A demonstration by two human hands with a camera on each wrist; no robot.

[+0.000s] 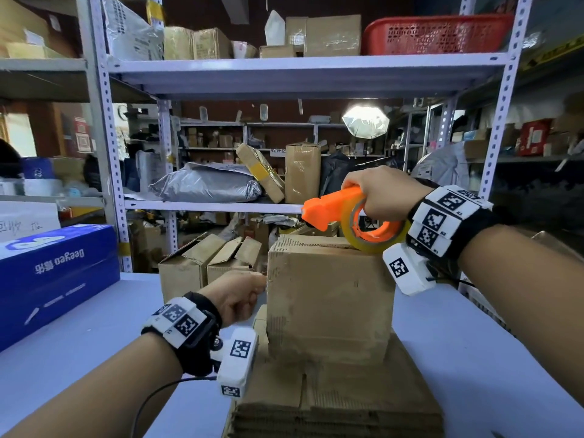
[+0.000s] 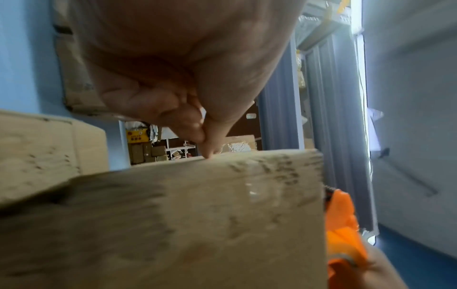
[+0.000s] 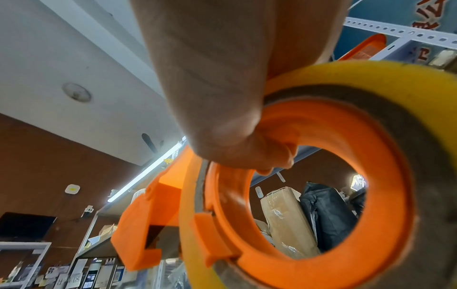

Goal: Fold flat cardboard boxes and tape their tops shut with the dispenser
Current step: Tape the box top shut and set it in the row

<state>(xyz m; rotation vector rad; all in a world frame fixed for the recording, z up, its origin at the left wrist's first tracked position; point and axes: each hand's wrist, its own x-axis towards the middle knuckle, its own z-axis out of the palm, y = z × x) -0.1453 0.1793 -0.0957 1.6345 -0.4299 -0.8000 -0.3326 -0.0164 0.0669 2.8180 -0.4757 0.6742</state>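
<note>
A folded cardboard box point(image 1: 328, 295) point(image 2: 197, 224) stands upright on a stack of flat cardboard point(image 1: 335, 406). My right hand point(image 1: 379, 191) point(image 3: 217, 88) grips the orange tape dispenser point(image 1: 335, 210) point(image 3: 321, 195) through its ring. The yellowish tape roll point(image 1: 373, 245) point(image 3: 371, 78) rests at the box's top, near the far right corner. My left hand point(image 1: 243, 295) point(image 2: 173, 78) is at the box's left vertical edge with its fingers curled in. Its thumb tip touches that edge and holds nothing I can make out. The dispenser point(image 2: 343, 234) shows past the box's far side.
A blue carton point(image 1: 53, 273) lies on the table point(image 1: 94, 358) at the left. Open cardboard boxes point(image 1: 202, 263) stand just behind the work spot. Metal shelving point(image 1: 284, 71) with parcels and a red basket point(image 1: 436, 33) rises behind the table.
</note>
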